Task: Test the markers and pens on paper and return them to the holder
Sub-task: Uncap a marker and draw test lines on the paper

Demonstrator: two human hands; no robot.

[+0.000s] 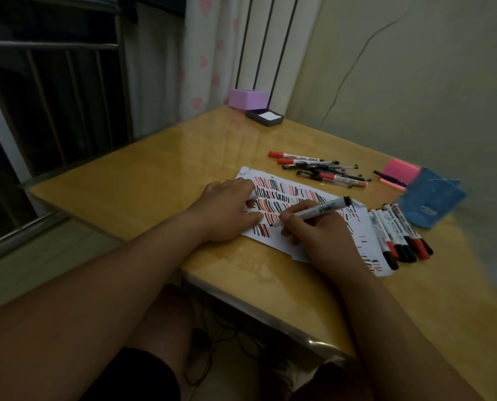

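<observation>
Right hand (318, 233) pinches a black marker (314, 211), tip on the striped paper (299, 195); left hand (227, 211) lies spread, pressing the paper to the tabletop (154, 180).

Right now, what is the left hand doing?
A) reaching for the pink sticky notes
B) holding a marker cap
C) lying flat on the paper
C: the left hand lies with fingers out on the striped paper, while the right hand grips a marker.
</observation>
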